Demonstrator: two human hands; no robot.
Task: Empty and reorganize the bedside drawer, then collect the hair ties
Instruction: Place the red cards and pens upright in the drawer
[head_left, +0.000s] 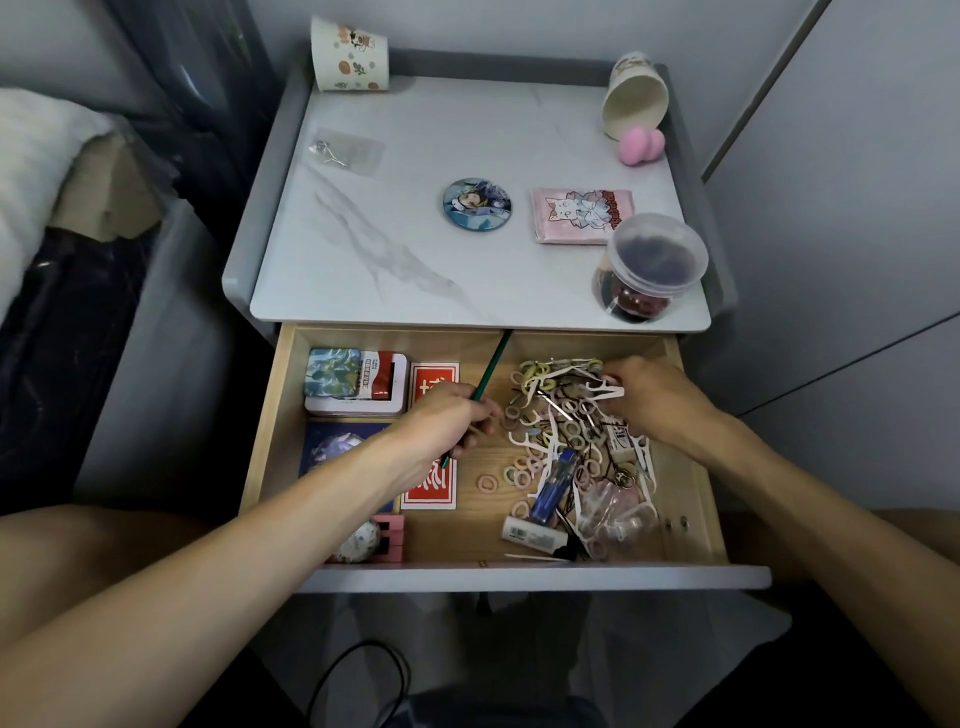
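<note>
Early stage: drawer (466, 536) mostly full, few items on surface (415, 130) | your left hand (445, 422) grips green stick (491, 364) | your right hand (655, 401) digs among hair ties (521, 475), hold unclear

Bedside drawer (270, 415) pulled open, both hands inside.
A green pencil (491, 366) is gripped in the left hand (441, 421) above a red card (434, 384). The right hand (654, 400) is laid on a tangle of hair ties (519, 475) and white floss picks (605, 389); its grasp cannot be made out. A lidded clear jar (649, 265) is seen on the marble top (415, 260).
</note>
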